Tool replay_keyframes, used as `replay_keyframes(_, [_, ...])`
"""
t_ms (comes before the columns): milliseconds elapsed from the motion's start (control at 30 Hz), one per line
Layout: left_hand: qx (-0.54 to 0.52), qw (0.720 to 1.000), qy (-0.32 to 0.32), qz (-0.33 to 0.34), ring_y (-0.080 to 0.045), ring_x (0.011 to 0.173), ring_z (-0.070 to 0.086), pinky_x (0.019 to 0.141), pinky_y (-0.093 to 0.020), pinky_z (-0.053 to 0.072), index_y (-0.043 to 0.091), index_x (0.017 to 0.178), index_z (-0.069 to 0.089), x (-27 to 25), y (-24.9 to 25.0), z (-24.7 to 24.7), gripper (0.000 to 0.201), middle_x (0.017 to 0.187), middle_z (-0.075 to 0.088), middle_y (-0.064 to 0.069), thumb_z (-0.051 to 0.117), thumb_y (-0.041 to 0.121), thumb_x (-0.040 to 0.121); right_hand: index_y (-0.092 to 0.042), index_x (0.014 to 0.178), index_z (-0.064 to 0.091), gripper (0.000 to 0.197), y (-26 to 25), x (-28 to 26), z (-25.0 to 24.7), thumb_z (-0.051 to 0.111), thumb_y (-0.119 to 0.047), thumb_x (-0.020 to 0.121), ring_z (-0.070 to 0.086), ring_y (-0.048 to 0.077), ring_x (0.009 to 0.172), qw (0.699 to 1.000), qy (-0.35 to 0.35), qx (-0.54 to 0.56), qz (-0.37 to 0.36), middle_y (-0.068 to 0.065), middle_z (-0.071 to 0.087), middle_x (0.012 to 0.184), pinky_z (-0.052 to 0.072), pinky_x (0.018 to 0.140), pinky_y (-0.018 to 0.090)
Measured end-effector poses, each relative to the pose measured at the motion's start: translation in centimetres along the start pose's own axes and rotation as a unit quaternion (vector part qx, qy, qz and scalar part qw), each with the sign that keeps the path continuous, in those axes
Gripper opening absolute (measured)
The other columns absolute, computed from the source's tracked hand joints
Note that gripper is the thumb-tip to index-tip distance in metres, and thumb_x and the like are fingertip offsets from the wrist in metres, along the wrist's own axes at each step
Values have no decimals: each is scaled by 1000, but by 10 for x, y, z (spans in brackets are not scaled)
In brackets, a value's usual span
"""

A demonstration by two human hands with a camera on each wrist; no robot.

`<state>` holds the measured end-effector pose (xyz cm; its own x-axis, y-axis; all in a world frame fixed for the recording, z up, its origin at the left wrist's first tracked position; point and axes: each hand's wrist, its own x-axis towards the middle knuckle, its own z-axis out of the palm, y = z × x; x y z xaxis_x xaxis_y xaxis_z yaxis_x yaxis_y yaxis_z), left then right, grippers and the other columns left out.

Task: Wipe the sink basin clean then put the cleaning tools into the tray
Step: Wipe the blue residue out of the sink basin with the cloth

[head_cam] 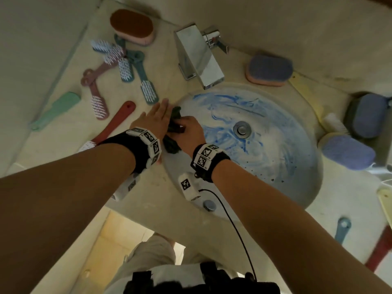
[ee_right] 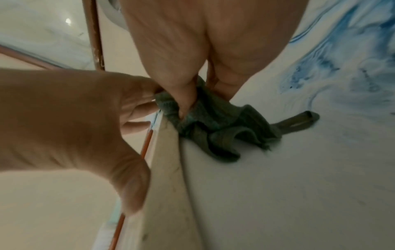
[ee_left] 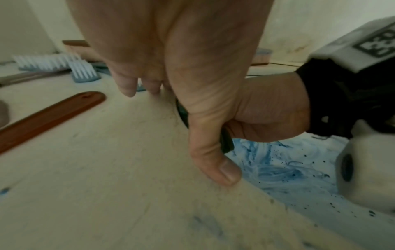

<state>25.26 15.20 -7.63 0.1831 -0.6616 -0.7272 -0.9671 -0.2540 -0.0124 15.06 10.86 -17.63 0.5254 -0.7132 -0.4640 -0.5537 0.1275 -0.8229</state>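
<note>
Green cloth (ee_right: pixel 215 125) – crumpled, axis unclear – gripped by right hand (head_cam: pixel 188 132); left hand (head_cam: pixel 152 119) flat.

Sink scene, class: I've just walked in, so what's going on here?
A person is cleaning a sink basin smeared with blue streaks. The right hand grips a dark green cloth at the basin's left edge, while the left hand rests flat on the counter beside it. Brushes and sponges lie around the sink, untouched.
</note>
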Motion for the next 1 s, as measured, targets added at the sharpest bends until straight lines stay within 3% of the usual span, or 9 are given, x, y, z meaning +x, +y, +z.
replay_keyframes(67, [2, 1000, -12, 6, -25, 147, -13, 120, -43, 14, 9, 149, -20, 4, -6, 3, 145, 156, -28, -8, 91, 31, 58, -10, 111, 70, 30, -6, 8, -5, 74, -16, 82, 59, 24, 110, 999, 49, 10, 19, 11, 60, 122, 39, 97, 18])
replay_keyframes(133, [7, 1000, -20, 10, -25, 147, -15, 121, -37, 9, 10, 148, -23, 5, -10, 4, 158, 156, -29, -8, 94, 40, 45, -11, 112, 70, 30, -11, 21, -16, 71, -18, 83, 60, 25, 110, 993, 111, 28, 40, 9, 64, 119, 42, 99, 24])
replay_keyframes(233, [19, 999, -24, 16, -26, 146, -17, 121, -36, 1, 9, 147, -23, 5, -11, 2, 159, 155, -30, -10, 93, 44, 45, -14, 112, 71, 29, -15, 39, -39, 68, -17, 83, 60, 22, 109, 972, 198, 80, 99, 5, 67, 117, 46, 100, 33])
replay_keyframes(400, [64, 998, -24, 13, -26, 145, -20, 116, -31, -10, 5, 146, -25, 4, -9, 1, 156, 154, -31, -15, 89, 51, 50, -16, 107, 72, 24, -1, 53, -63, 73, -17, 82, 63, 18, 103, 918, 301, 204, 159, 1, 71, 108, 48, 91, 24])
replay_keyframes(500, [61, 998, -26, 14, -26, 145, -20, 116, -31, -10, 5, 146, -26, 3, -8, 0, 157, 154, -31, -15, 89, 52, 48, -15, 104, 73, 23, -3, 52, -59, 74, -17, 81, 64, 19, 101, 909, 309, 228, 162, 2, 72, 105, 48, 89, 23])
replay_keyframes(633, [31, 999, -30, 9, -24, 146, -19, 117, -31, -6, 9, 147, -25, 3, -10, -1, 157, 154, -32, -9, 90, 48, 48, -17, 104, 73, 23, -12, 44, -40, 74, -22, 81, 64, 19, 100, 947, 255, 151, 123, 1, 71, 107, 50, 95, 29])
replay_keyframes(833, [24, 999, -27, 18, -24, 145, -19, 117, -32, -4, 11, 147, -25, 3, -13, 0, 157, 154, -32, -7, 91, 48, 48, -9, 107, 70, 22, -11, 24, -12, 67, -10, 85, 61, 23, 103, 985, 165, 34, 45, 8, 67, 112, 35, 85, 13])
replay_keyframes(900, [26, 999, -33, 19, -23, 145, -20, 117, -32, -4, 11, 147, -26, 2, -12, -2, 156, 154, -33, -6, 90, 49, 49, -10, 107, 70, 22, -13, 25, -16, 66, -10, 85, 61, 21, 103, 981, 173, 61, 62, 7, 67, 112, 37, 87, 13])
replay_keyframes(1000, [25, 999, -37, 18, -24, 145, -21, 116, -32, -6, 11, 146, -26, 1, -11, -3, 157, 154, -33, -7, 90, 50, 48, -12, 107, 69, 23, -20, 38, -38, 64, -11, 84, 60, 24, 106, 949, 255, 146, 116, 7, 67, 112, 45, 96, 27])
